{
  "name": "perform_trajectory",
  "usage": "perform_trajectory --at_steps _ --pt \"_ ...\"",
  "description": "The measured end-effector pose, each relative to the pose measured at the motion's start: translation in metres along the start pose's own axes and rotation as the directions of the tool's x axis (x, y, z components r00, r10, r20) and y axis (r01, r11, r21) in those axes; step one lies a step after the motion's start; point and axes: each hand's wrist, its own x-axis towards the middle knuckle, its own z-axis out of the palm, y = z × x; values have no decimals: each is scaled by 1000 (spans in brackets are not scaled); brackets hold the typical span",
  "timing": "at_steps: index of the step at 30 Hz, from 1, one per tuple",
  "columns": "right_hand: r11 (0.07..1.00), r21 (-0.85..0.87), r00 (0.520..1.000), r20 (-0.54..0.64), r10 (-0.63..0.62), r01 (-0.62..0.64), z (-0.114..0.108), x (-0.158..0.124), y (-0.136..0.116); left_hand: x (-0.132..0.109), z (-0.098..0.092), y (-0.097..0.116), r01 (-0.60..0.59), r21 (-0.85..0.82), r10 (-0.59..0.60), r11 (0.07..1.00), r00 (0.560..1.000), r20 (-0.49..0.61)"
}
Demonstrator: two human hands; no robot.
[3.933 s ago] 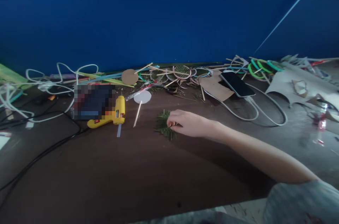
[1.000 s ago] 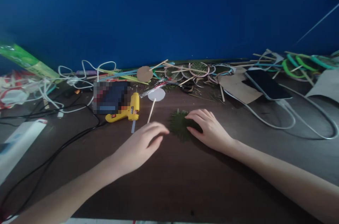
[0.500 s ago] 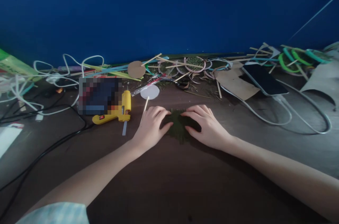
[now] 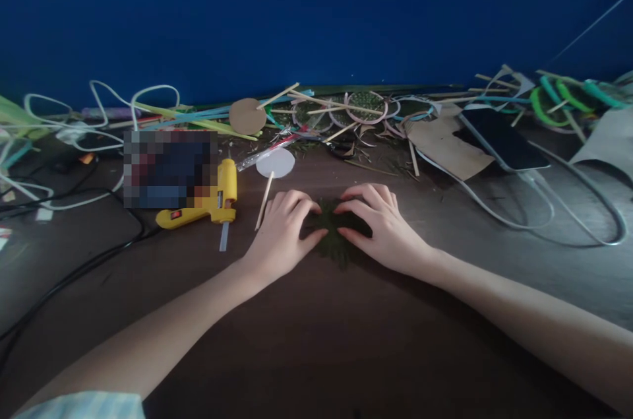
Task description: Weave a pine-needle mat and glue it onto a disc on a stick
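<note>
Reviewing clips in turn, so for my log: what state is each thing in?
Green bits: bunched, blurred
Left hand: open, curved at the green bits
Right hand: open, curved opposite it
Glue gun: on its side, glue stick protruding
White disc: flat, stick end overlapping it
Phone: screen dark, cable plugged in
Brown cardboard: irregularly cut

so the left hand (image 4: 279,231) and right hand (image 4: 380,227) are facing each other, fingers curved, thumbs spread away, with a spiky green clump (image 4: 336,251) between them on the dark table (image 4: 376,353). yellow glue gun (image 4: 228,191) over on the left, white disc (image 4: 277,163) right of it, phone (image 4: 502,135) farther right, blue wall (image 4: 316,10) at the far side
</note>
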Motion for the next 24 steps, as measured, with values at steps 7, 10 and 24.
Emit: perform_trajectory --at_steps 7,10,24 --pt "1000 15 1000 21 8 -9 1 1 1 1 -1 2 0 -28 0 1000 1000 26" --pt "1000 23 1000 27 11 -11 1 1 1 1 -2 2 10 -37 -9 999 999 36" --pt "1000 -20 998 57 -5 6 0 1 2 -2 3 0 56 -7 -56 998 998 -32"
